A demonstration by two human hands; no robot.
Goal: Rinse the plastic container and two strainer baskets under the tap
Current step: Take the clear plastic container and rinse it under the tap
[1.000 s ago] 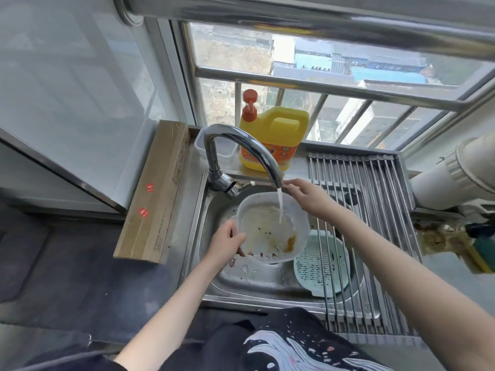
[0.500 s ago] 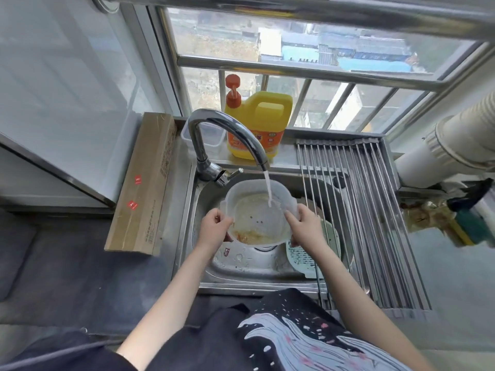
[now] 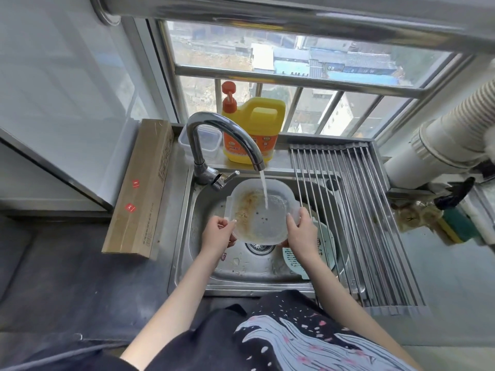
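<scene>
Container (image 3: 261,212), plastic, soiled: I pinched opposite rims with left hand (image 3: 217,234) and right hand (image 3: 301,235), tilting it so tap (image 3: 227,141) water struck the residue. Strainer basket (image 3: 325,250) waited in sink (image 3: 241,271)

You had soft daylight from the window (image 3: 294,62) straight ahead, so the sink (image 3: 241,266) was evenly lit with only faint shadows. Pale glare sat on the tap (image 3: 227,135) and the top rail (image 3: 294,14). Your wide lens bowed straight lines at the edges, and the corners looked soft and smeared.
</scene>
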